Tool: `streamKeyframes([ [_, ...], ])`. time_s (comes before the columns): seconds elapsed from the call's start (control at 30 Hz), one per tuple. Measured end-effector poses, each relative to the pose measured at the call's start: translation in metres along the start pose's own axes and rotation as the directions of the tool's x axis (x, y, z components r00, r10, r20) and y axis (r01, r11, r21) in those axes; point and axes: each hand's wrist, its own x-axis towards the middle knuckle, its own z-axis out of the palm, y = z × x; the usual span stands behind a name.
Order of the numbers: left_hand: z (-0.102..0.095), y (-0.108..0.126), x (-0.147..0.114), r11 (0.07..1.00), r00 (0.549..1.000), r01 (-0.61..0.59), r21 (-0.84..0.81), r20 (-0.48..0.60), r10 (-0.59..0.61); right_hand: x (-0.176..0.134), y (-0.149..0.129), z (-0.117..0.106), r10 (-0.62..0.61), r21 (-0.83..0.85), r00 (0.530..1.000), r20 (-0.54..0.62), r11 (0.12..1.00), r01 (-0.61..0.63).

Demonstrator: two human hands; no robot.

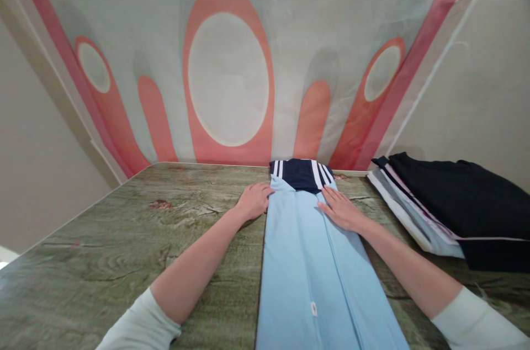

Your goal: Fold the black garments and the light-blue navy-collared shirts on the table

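A light blue garment (296,250) lies folded into a long strip on the table, running from its far edge towards me. At its far end is a navy collar (298,174) with white stripes. My left hand (253,202) rests at the strip's left edge, below the collar, its fingertips touching the cloth. Lying flat on the right part of the garment is my right hand (340,209), its fingers apart and pointing at the collar. A small white tag (313,308) shows on the cloth nearer to me.
To the right stands a stack of folded clothes (467,195), black on top with white, grey and pink layers beneath. The wood-grain table (165,250) ends at a wall covering (351,8) with pink and coral shapes.
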Motion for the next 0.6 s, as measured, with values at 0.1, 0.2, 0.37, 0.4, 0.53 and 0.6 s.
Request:
streamKeyframes([
  [0.1, -0.005, 0.002, -0.004, 0.998, 0.996, 0.051, -0.038, -0.068, -0.054, 0.0, 0.0, 0.0, -0.001, -0.002, 1.0, 0.002, 1.0, 0.001],
  [0.2, -0.009, 0.014, -0.01, 0.995, 0.997, -0.019, -0.095, -0.08, 0.012, 0.0, 0.0, 0.001, 0.001, -0.004, 1.0, 0.004, 1.0, -0.001],
  [0.37, -0.01, 0.019, -0.014, 0.98, 0.97, -0.16, -0.119, 0.166, 0.179, 0.0, 0.002, 0.001, -0.004, 0.002, 1.0, 0.008, 1.0, 0.004],
  [0.4, -0.01, 0.016, -0.014, 0.985, 0.965, -0.136, -0.103, 0.211, 0.155, 0.0, 0.002, 0.001, -0.004, 0.005, 1.0, 0.01, 1.0, 0.004],
  [0.53, -0.012, 0.004, -0.015, 0.997, 0.948, -0.067, -0.045, 0.309, 0.078, 0.0, 0.001, 0.0, -0.006, 0.013, 1.0, 0.008, 1.0, 0.006],
  [0.6, -0.014, 0.009, -0.019, 0.998, 0.954, -0.053, -0.015, 0.294, 0.055, 0.0, 0.001, 0.0, -0.005, 0.016, 1.0, 0.003, 1.0, 0.005],
])
